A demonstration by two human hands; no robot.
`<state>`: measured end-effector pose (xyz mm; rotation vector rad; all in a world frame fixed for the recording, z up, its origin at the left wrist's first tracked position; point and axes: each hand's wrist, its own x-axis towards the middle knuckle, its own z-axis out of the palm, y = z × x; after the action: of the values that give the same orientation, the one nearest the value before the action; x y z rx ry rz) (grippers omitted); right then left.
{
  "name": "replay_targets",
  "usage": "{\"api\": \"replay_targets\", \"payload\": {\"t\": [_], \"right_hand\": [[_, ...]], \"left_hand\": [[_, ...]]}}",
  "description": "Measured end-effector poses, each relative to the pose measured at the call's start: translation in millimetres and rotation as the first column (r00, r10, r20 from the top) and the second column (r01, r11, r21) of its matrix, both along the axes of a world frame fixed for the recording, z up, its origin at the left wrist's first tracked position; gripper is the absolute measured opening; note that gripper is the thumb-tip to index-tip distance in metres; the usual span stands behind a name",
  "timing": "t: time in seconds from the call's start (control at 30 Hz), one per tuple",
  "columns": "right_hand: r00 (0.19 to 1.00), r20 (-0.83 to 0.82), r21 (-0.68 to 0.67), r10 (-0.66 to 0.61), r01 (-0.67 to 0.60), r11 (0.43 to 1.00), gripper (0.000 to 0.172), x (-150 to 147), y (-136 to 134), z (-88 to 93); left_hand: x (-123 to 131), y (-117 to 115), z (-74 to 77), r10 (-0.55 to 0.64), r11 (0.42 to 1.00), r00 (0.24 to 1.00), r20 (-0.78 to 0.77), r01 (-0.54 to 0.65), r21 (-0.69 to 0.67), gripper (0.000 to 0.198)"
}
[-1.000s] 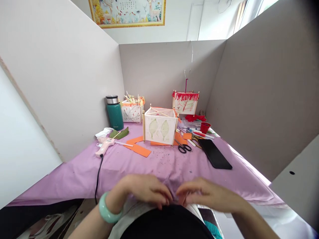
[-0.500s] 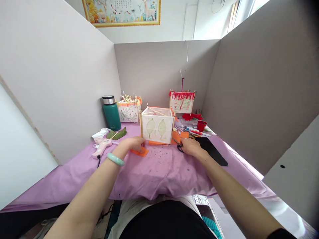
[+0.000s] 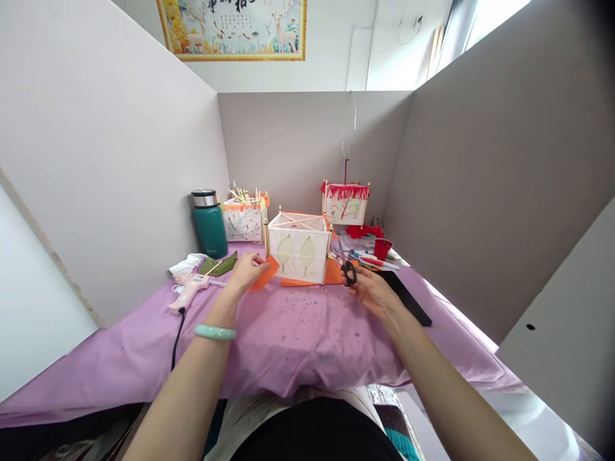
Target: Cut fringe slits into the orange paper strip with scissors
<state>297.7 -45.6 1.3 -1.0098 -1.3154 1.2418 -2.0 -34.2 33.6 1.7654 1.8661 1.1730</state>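
Note:
Between my hands stands a white paper lantern [image 3: 295,253] on a wooden stick frame, with two green leaf prints on its front. My left hand [image 3: 248,271] pinches a small piece of orange paper [image 3: 265,274] by its edge, just left of the lantern. Black-handled scissors [image 3: 349,274] are in my right hand [image 3: 369,285], blades pointing up and away beside the lantern's right side. More orange paper [image 3: 332,272] lies under and beside the lantern on the purple cloth [image 3: 307,339].
At left lie a pink glue gun [image 3: 189,293], green leaves [image 3: 225,264] and a teal bottle [image 3: 209,227]. Behind are a lantern holding sticks [image 3: 244,223] and a red-fringed lantern [image 3: 344,206]. Right are a red cup [image 3: 382,249], pens and a black flat board [image 3: 408,298]. Grey partitions enclose three sides.
My left hand has lifted the orange paper off the cloth. My right hand has picked up the scissors and turned, raising the blades. The camera view has shifted slightly.

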Motion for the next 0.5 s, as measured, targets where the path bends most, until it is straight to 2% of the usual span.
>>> {"api": "replay_targets", "payload": {"t": [0.07, 0.13, 0.2, 0.3, 0.43, 0.5], "right_hand": [[0.996, 0.016, 0.000, -0.088, 0.088, 0.996, 0.051, -17.5, 12.0, -5.4], [0.978, 0.146, 0.065, -0.152, 0.144, 0.987, 0.054, -31.9, 25.9, -11.9], [0.922, 0.310, 0.163, -0.232, 0.189, 0.968, 0.049, -40.3, 38.7, -17.0], [0.839, 0.456, 0.284, -0.297, 0.180, 0.942, 0.040, -43.6, 53.7, -17.0], [0.776, 0.487, 0.473, -0.400, 0.151, 0.868, 0.035, -41.2, 69.1, -7.3], [0.740, 0.536, 0.496, -0.407, 0.114, 0.861, 0.033, -38.4, 74.4, -7.5]], "left_hand": [[-0.4, 7.7, -6.3, 0.020, 1.000, 1.000, -0.008, -0.020, 0.013, 0.019], [0.9, 13.6, -11.7, 0.006, 1.000, 1.000, -0.031, -0.006, 0.010, 0.020], [3.0, 16.7, -15.3, 0.014, 1.000, 0.996, -0.083, -0.012, 0.023, 0.020], [6.6, 18.0, -15.6, 0.087, 0.995, 0.984, -0.153, -0.077, 0.066, 0.019], [11.3, 21.1, -11.9, 0.168, 0.981, 0.968, -0.189, -0.145, 0.133, 0.014], [12.9, 23.7, -13.3, 0.174, 0.979, 0.964, -0.202, -0.148, 0.140, 0.013]]}}
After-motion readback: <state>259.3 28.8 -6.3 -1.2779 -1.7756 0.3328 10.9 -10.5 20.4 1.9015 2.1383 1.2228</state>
